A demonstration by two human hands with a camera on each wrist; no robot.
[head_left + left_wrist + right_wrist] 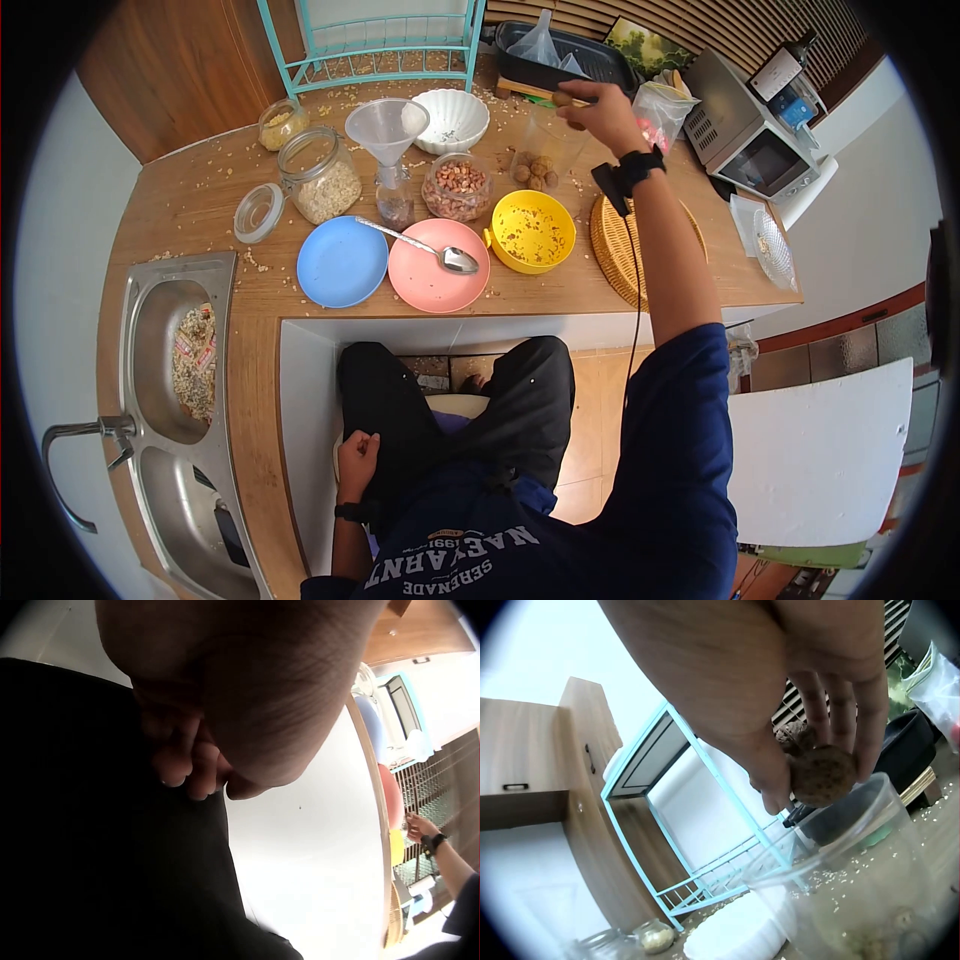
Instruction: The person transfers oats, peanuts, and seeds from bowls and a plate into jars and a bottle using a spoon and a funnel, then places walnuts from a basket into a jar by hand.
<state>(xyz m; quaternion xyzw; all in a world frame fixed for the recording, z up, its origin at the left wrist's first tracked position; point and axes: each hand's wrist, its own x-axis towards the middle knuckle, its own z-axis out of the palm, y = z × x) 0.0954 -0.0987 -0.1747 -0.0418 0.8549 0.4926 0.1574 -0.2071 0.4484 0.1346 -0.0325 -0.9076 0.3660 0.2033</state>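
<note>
My right hand [603, 118] pinches brown, round, walnut-like pieces [823, 776] above the rim of a clear container [840, 855]. Several similar brown balls [535, 172] lie at the container's bottom. In the right wrist view two pieces show between thumb and fingers. On the thigh of the black trousers rests my left hand [357, 462], its fingers loosely curled [176, 766] and holding nothing.
Left of the container stand a jar of nuts [458, 188], a funnel [387, 130] on a bottle and a white bowl [452, 118]. Nearer are a yellow bowl [532, 232], pink plate [440, 285] and blue plate [342, 262]. A wicker basket [615, 250] sits right.
</note>
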